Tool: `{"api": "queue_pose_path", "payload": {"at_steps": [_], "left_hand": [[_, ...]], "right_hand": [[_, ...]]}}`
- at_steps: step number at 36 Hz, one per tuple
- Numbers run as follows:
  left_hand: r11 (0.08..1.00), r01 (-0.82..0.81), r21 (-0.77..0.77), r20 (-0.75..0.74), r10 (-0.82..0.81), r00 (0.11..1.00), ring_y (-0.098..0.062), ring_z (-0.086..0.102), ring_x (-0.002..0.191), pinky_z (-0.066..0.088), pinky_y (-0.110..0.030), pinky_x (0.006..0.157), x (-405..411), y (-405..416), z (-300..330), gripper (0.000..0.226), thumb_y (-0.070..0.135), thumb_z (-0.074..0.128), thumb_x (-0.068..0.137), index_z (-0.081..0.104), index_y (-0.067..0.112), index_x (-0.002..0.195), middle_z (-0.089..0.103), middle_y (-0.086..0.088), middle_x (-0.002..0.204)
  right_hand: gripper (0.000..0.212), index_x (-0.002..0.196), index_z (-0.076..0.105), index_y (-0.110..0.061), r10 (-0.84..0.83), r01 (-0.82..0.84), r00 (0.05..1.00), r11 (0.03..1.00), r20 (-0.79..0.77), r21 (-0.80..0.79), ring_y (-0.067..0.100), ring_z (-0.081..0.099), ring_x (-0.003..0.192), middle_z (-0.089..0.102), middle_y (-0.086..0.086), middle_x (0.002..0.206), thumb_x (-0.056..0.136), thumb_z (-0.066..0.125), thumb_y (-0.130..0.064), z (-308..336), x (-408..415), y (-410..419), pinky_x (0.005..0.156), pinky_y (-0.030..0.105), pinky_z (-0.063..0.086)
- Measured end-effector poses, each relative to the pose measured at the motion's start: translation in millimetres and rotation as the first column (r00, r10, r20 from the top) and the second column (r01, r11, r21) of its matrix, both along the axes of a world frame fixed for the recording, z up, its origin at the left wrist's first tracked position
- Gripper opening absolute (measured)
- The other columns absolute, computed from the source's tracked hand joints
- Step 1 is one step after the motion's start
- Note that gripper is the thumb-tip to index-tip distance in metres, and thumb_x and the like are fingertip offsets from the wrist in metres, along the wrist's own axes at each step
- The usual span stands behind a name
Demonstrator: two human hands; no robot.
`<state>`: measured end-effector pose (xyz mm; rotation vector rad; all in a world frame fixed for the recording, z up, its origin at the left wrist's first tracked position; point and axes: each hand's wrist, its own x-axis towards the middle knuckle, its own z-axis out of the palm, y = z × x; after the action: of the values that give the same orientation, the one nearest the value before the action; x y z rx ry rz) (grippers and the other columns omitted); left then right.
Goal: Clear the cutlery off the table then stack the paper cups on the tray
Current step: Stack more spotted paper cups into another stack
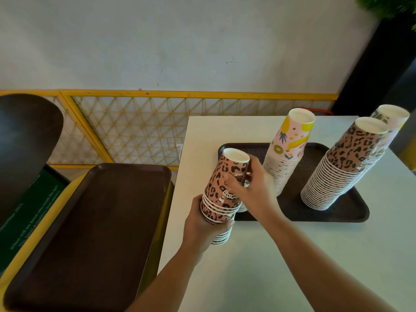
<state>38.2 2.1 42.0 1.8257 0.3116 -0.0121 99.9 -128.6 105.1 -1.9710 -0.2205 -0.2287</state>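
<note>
Standing against a pale grey wall with a yellow lattice railing along its foot, a white table fills the right half of the view. Near its far side lies a dark tray, bearing three tall stacks of upturned paper cups: a fruit-print stack in the middle, a leopard-print stack to the right, and a third stack partly hidden behind that one. To the left of the table, just beside its edge, an empty brown tray rests on a yellow-topped stand; a dark curved object rises at the far left. A dark column and some green foliage occupy the upper right corner.

Most of the near tabletop is bare, leaving open room in front of the tray and toward the right edge. The table's left edge runs close to the brown tray, with only a narrow gap between.

Both arms reach in from the bottom of the view. The left hand wraps its fingers around the lower part of a short leopard-print cup stack, held above the table at the dark tray's near left corner. The right hand grips the stack's upper cup from the right, fingers curled around its side and thumb pressed on the front.
</note>
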Motion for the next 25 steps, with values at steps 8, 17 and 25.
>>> {"api": "queue_pose_path", "payload": {"at_steps": [8, 17, 25], "left_hand": [[0.999, -0.005, -0.034, 0.016, 0.006, 1.000, -0.005, 0.060, 0.099, 0.051, -0.022, 0.079, 0, 0, -2, 0.084, 0.037, 0.085, 0.041, 0.046, 0.033, 0.115, 0.062, 0.014, 0.106], [0.999, -0.026, -0.028, 0.028, 0.027, 0.999, -0.003, 0.059, 0.099, 0.048, -0.017, 0.078, 0, 1, -3, 0.075, 0.016, 0.089, 0.055, 0.045, 0.035, 0.112, 0.061, 0.016, 0.104], [0.998, -0.033, -0.046, 0.020, 0.034, 0.999, -0.003, 0.058, 0.099, 0.047, -0.016, 0.075, 0, 2, -1, 0.071, 0.011, 0.088, 0.059, 0.044, 0.037, 0.110, 0.060, 0.015, 0.105]], "right_hand": [[0.036, 0.109, 0.053, -0.011, -0.107, 0.094, 0.990, 0.988, 0.096, 0.126, -0.006, 0.062, 0.084, 0.063, -0.012, 0.092, 0.080, 0.067, -0.028, 37, 19, -14, 0.066, 0.013, 0.051], [0.064, 0.120, 0.047, -0.017, -0.332, 0.334, 0.905, 0.942, 0.267, 0.040, 0.016, 0.060, 0.102, 0.059, -0.017, 0.102, 0.072, 0.058, -0.057, 52, 45, -33, 0.085, 0.049, 0.051], [0.063, 0.124, 0.048, -0.008, -0.223, 0.240, 0.953, 0.969, 0.204, -0.061, 0.019, 0.057, 0.107, 0.059, 0.005, 0.116, 0.074, 0.074, -0.037, 17, 43, -32, 0.087, 0.030, 0.049]]}}
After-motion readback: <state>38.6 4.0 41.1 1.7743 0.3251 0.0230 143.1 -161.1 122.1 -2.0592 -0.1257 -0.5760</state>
